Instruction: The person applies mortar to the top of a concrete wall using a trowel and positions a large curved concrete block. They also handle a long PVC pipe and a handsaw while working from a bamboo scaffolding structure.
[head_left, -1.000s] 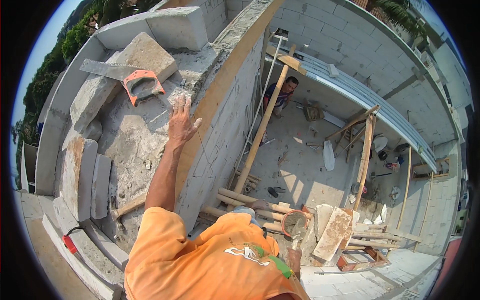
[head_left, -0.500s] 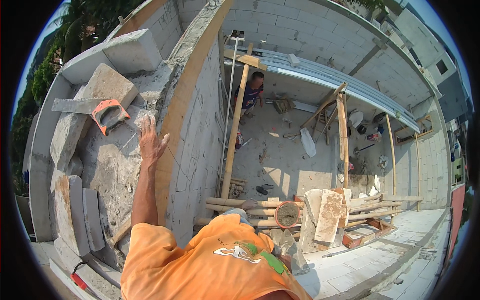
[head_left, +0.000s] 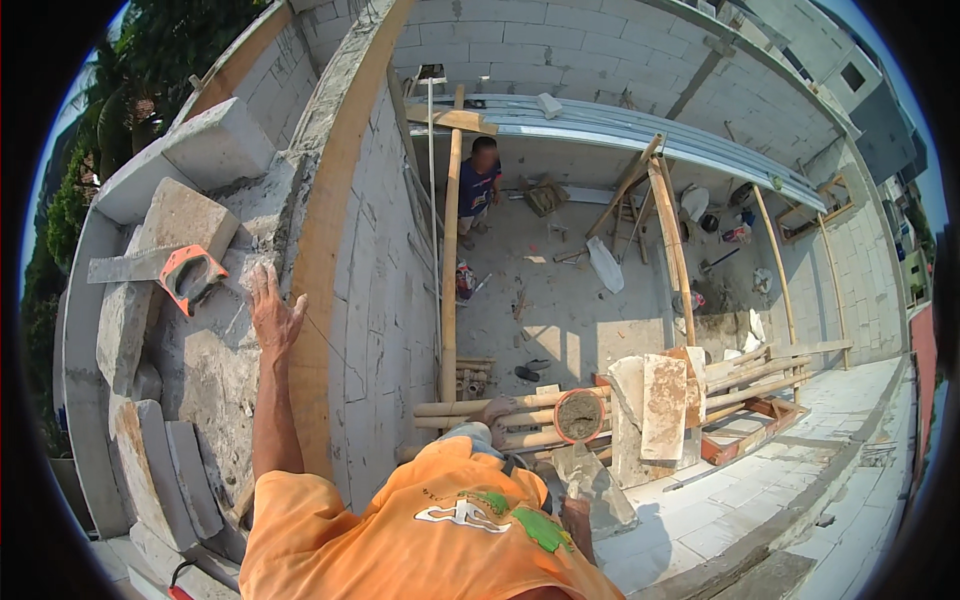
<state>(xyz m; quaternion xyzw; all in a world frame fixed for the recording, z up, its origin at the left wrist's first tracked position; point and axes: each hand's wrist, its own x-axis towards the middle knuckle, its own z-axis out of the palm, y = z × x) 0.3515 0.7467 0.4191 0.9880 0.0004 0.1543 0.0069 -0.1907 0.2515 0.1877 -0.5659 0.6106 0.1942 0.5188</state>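
My left hand (head_left: 275, 312) rests on the rough concrete top of the wall (head_left: 215, 340), fingers stretched and thumb apart, holding nothing. Just beyond it lies a hand saw (head_left: 190, 280) with an orange and black handle, its blade across pale blocks. Low beside my orange shirt, part of my right hand (head_left: 576, 512) shows against a flat grey plate (head_left: 600, 490). Its fingers are mostly hidden, so I cannot tell whether it grips the plate. A round bucket of mortar (head_left: 579, 416) stands just past the plate.
Bamboo poles (head_left: 530, 404) form a scaffold beside me, with block pieces (head_left: 664, 408) stacked on it. A timber board (head_left: 345, 230) edges the wall top. Far below, another person (head_left: 479, 185) stands on the floor (head_left: 560, 300). Loose blocks (head_left: 155, 470) line the left side.
The whole view has shifted, moving the wall top and saw leftward. My left hand stays on the concrete beside the saw. More of my right hand and the grey plate shows.
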